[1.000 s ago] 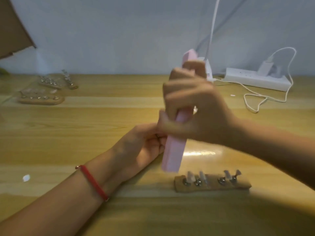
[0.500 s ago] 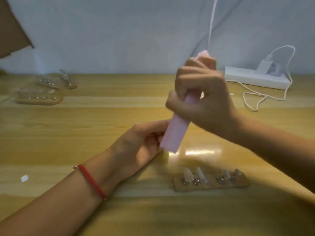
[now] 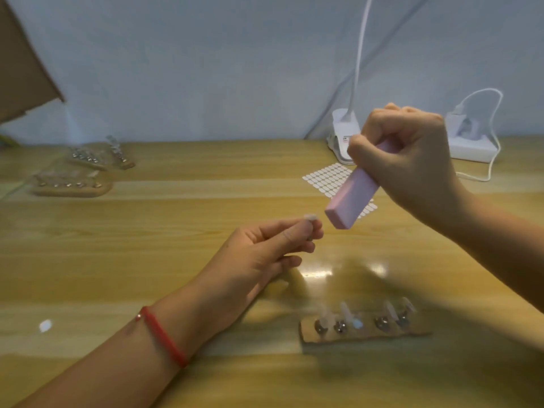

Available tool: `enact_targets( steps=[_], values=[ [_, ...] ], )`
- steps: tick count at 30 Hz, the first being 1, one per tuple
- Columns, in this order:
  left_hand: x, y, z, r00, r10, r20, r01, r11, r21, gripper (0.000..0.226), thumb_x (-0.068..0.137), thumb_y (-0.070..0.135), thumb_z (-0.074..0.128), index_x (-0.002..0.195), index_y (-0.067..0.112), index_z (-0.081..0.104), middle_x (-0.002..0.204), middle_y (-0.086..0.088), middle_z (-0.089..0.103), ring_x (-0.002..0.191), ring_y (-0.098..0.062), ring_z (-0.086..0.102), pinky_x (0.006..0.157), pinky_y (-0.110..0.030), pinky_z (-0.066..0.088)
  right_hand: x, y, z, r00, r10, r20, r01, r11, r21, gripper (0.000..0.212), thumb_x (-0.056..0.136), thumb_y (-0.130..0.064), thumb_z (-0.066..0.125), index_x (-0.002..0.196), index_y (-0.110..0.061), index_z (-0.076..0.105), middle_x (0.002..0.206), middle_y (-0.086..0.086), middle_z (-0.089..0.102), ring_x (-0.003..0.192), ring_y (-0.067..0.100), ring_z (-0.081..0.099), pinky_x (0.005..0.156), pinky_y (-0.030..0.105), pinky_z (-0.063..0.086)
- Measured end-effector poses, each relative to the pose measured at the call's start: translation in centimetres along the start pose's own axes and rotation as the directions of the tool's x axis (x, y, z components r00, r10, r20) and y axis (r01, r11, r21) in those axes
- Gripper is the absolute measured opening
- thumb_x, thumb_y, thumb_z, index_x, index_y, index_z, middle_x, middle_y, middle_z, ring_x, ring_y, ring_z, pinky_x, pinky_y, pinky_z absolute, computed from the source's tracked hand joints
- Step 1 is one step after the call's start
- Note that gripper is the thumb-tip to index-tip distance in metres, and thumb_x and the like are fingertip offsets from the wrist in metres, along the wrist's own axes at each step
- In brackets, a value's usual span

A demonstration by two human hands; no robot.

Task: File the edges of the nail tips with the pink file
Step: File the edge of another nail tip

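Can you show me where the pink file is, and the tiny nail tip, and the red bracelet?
pink file (image 3: 354, 192), head view, middle of its long pink side.
nail tip (image 3: 310, 216), head view, its pale top end.
red bracelet (image 3: 163, 337), head view, middle of the band across the wrist.

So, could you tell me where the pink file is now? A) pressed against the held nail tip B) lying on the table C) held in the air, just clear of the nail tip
C: the right hand grips the pink file aloft, with a gap to the nail tip the left hand pinches.
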State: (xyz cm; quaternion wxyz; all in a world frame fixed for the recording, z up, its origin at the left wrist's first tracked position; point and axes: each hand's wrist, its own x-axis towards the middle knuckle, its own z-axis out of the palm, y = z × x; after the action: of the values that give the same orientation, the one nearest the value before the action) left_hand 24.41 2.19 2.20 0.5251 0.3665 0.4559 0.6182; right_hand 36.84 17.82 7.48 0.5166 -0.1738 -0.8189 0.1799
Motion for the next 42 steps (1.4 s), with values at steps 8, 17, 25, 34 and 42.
enact_targets(
  steps=[8, 17, 25, 34, 42],
  values=[
    [-0.3, 0.0, 0.2, 1.000, 0.025, 0.000, -0.025, 0.997, 0.073, 0.018, 0.061, 0.025, 0.082, 0.079, 0.026, 0.079, 0.078, 0.003, 0.075, 0.074, -0.004, 0.069, 0.068, -0.015, 0.052, -0.4, -2.1, -0.1, 0.976, -0.170, 0.133, 0.178, 0.983, -0.051, 0.033, 0.077, -0.011, 0.062, 0.050, -0.009, 0.042, 0.053, 0.000, 0.042, 0.063, 0.016, 0.037, 0.083, 0.030, 0.026],
    [-0.2, 0.0, -0.1, 1.000, -0.027, -0.003, 0.027, 1.000, -0.012, 0.019, 0.070, 0.018, 0.067, 0.083, 0.019, 0.080, 0.084, 0.000, 0.075, 0.077, -0.006, 0.068, 0.073, -0.016, 0.054, -0.5, -2.4, 0.0, 0.904, -0.388, 0.181, 0.410, 0.906, -0.108, 0.033, 0.077, -0.008, 0.064, 0.049, -0.008, 0.048, 0.055, -0.001, 0.043, 0.064, 0.020, 0.037, 0.078, 0.038, 0.028],
    [0.0, 0.0, -0.3, 0.999, -0.026, 0.021, 0.026, 0.999, -0.027, 0.022, 0.065, 0.022, 0.071, 0.084, 0.015, 0.080, 0.084, -0.003, 0.075, 0.079, -0.009, 0.069, 0.076, -0.018, 0.054, -0.3, -2.7, 0.2, 0.842, -0.491, 0.225, 0.521, 0.848, -0.101, 0.035, 0.076, -0.006, 0.065, 0.049, -0.013, 0.044, 0.054, -0.001, 0.043, 0.063, 0.019, 0.036, 0.076, 0.041, 0.029],
    [0.1, -0.1, -0.3, 1.000, -0.026, -0.006, 0.026, 0.999, -0.046, 0.017, 0.069, 0.017, 0.066, 0.079, 0.017, 0.080, 0.077, 0.000, 0.074, 0.073, -0.006, 0.068, 0.068, -0.015, 0.053, 0.2, -3.0, 0.9, 0.917, -0.353, 0.188, 0.368, 0.928, -0.054, 0.031, 0.076, -0.008, 0.064, 0.052, -0.016, 0.045, 0.055, -0.005, 0.039, 0.064, 0.016, 0.035, 0.077, 0.039, 0.028],
    [-0.3, 0.0, -0.1, 1.000, 0.001, 0.005, -0.001, 1.000, 0.009, 0.010, 0.067, 0.017, 0.071, 0.072, 0.018, 0.079, 0.070, 0.002, 0.072, 0.064, -0.003, 0.065, 0.061, -0.012, 0.049, 0.9, -3.4, 0.6, 0.948, -0.283, 0.143, 0.290, 0.957, -0.029, 0.029, 0.076, -0.013, 0.060, 0.056, -0.021, 0.041, 0.055, -0.009, 0.035, 0.063, 0.009, 0.033, 0.078, 0.037, 0.026]
  ],
)
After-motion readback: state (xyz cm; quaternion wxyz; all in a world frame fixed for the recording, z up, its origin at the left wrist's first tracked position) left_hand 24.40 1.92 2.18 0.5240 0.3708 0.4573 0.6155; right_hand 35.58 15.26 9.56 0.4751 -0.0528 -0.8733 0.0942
